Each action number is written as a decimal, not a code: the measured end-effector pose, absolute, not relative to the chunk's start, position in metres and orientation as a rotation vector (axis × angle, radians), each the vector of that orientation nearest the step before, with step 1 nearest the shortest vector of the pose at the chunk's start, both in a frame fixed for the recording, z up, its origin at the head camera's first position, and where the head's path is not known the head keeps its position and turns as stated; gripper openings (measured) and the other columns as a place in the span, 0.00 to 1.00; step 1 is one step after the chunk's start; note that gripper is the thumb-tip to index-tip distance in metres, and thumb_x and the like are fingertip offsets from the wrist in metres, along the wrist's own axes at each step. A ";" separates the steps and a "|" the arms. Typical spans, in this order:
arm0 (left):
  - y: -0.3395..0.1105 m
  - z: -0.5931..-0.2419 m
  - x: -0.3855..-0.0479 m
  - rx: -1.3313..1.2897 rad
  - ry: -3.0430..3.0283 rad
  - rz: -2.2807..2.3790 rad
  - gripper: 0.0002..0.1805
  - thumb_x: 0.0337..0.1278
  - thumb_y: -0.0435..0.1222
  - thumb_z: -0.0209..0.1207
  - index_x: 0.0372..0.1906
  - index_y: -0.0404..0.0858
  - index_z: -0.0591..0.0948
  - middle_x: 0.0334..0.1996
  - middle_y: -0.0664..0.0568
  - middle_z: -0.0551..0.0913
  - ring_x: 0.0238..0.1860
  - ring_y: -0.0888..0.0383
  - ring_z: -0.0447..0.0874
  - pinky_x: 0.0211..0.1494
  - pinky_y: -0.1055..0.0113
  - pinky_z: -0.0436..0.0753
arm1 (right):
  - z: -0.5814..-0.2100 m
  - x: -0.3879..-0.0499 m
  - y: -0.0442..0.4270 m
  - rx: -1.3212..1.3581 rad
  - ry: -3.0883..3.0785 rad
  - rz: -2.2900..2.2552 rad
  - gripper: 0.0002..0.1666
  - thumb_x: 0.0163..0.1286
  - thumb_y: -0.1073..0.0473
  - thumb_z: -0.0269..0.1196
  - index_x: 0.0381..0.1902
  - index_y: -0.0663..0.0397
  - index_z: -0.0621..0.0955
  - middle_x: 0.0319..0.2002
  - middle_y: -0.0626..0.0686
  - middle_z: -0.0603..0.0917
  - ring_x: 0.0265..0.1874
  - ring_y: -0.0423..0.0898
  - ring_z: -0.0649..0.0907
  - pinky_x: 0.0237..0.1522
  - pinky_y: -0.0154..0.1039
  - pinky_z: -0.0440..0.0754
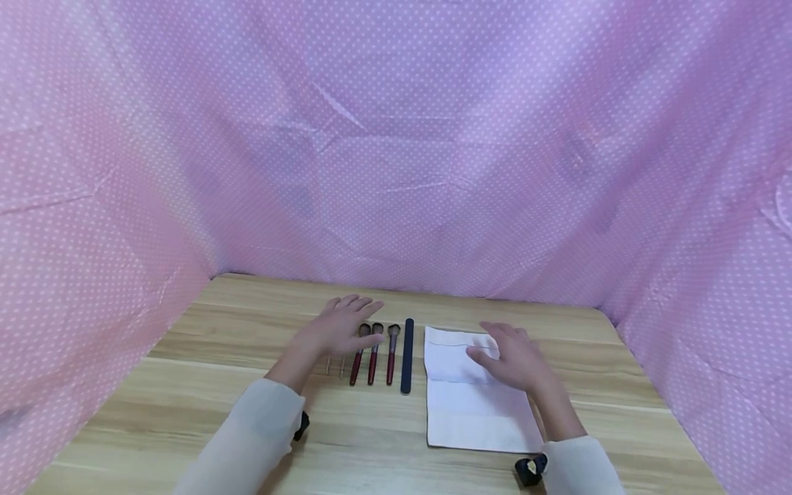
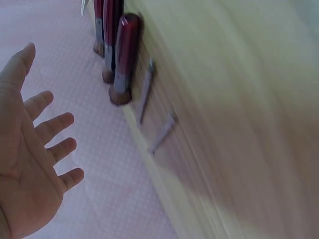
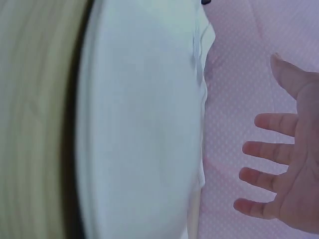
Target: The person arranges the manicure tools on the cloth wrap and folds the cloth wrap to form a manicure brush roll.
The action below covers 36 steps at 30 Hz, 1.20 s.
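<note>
My left hand (image 1: pixel 339 331) hovers with fingers spread over the left part of a row of items, holding nothing. Beneath and beside it lie three makeup brushes (image 1: pixel 391 368) with dark red handles, bristles pointing away from me. Left of them are two short thin sticks (image 2: pixel 146 92), partly hidden by the hand in the head view. A long dark strip with rounded ends, like a nail file (image 1: pixel 407 357), lies right of the brushes. My right hand (image 1: pixel 516 357), also spread and holding nothing, is above a white creased cloth-like sheet or pouch (image 1: pixel 476 419), covering its upper right part.
The items lie on a wood-grain table (image 1: pixel 365 440). Pink polka-dot fabric (image 1: pixel 396 172) hangs around the table's back and sides. A black band (image 1: pixel 530 470) is at the right wrist, and a dark device (image 1: pixel 301 426) shows at the left one.
</note>
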<state>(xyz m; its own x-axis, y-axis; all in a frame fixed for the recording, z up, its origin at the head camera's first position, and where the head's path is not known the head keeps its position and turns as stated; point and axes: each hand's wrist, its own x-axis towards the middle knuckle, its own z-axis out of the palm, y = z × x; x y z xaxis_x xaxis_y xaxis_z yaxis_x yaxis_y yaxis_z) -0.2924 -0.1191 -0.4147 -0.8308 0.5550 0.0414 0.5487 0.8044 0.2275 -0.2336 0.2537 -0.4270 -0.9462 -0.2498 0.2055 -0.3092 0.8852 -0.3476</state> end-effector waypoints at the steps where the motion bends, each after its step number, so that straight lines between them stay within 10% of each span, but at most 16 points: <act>1: -0.116 -0.415 -0.293 0.907 2.953 0.352 0.44 0.70 0.67 0.47 0.82 0.49 0.57 0.79 0.43 0.60 0.79 0.39 0.52 0.78 0.35 0.46 | -0.428 -0.234 0.250 0.448 -2.888 0.592 0.44 0.73 0.32 0.59 0.71 0.61 0.73 0.65 0.66 0.77 0.62 0.70 0.74 0.59 0.74 0.68; 23: -0.056 -0.428 -0.314 0.881 2.800 0.383 0.41 0.72 0.61 0.54 0.81 0.46 0.60 0.77 0.47 0.65 0.78 0.44 0.57 0.77 0.40 0.55 | -0.452 -0.244 0.209 0.474 -2.897 1.259 0.24 0.66 0.55 0.73 0.57 0.60 0.83 0.34 0.47 0.85 0.35 0.43 0.82 0.40 0.39 0.80; 36: -0.047 -0.439 -0.321 0.802 2.725 0.451 0.44 0.69 0.60 0.58 0.81 0.44 0.60 0.78 0.46 0.63 0.79 0.44 0.55 0.78 0.39 0.55 | -0.461 -0.241 0.213 0.538 -2.847 1.508 0.16 0.66 0.60 0.72 0.50 0.60 0.85 0.36 0.51 0.87 0.36 0.45 0.83 0.40 0.34 0.81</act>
